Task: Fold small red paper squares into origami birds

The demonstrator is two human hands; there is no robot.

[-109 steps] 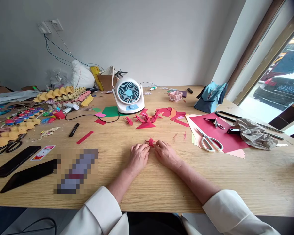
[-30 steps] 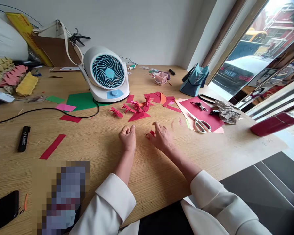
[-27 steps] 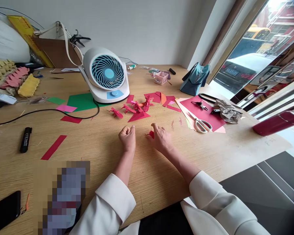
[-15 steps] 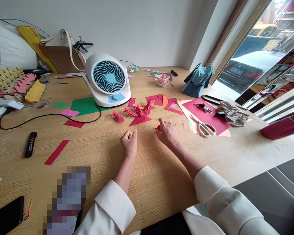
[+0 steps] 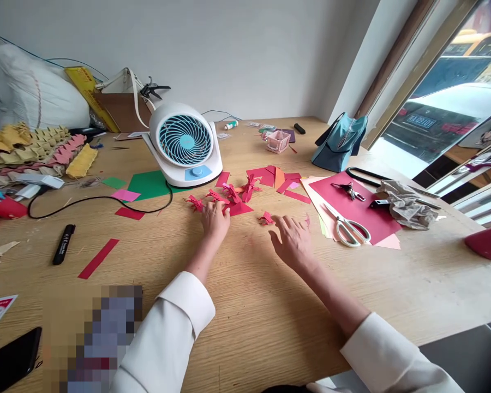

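The right hand (image 5: 294, 240) is low over the table (image 5: 245, 311), its fingers spread and holding nothing. The small folded red piece (image 5: 266, 218) lies on the wood just beside its fingertips; whether they touch cannot be told. The left hand (image 5: 215, 222) is at the near edge of the folded red figures (image 5: 249, 186), beside the red paper triangle (image 5: 240, 209). Its fingers are bent and close together, but whether they pinch anything cannot be told.

The figures crowd each other, so a finger catching 1 thin limb could drag a neighbour along or tear a fold. The loose piece looks light, and a careless sweep of the right fingers could flatten it or push it away. The fan (image 5: 187, 142) faces them; if it is running, its draught could scatter the paper.
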